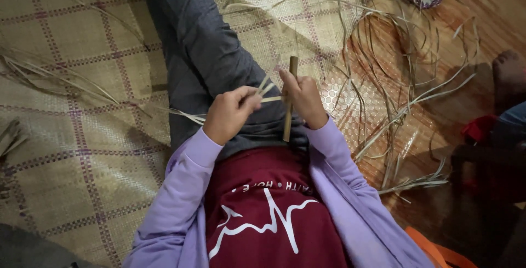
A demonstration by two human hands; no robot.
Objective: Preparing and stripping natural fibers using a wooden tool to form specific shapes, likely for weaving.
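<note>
Head view: the right hand [304, 99] is wrapped around a slim bamboo stick [290, 99], held upright over the lap, while the left hand [230, 113] pinches pale leaf strips [267, 88] that run across to the stick. Both hands are closed on what they hold. The strips look thin and dry, so a hard tug could likely snap or split one, and a loose pinch could let it slip off the stick. Around them, loose fibres [394, 76] sprawl over the woven mat [82, 82] and could tangle with the working strip.
</note>
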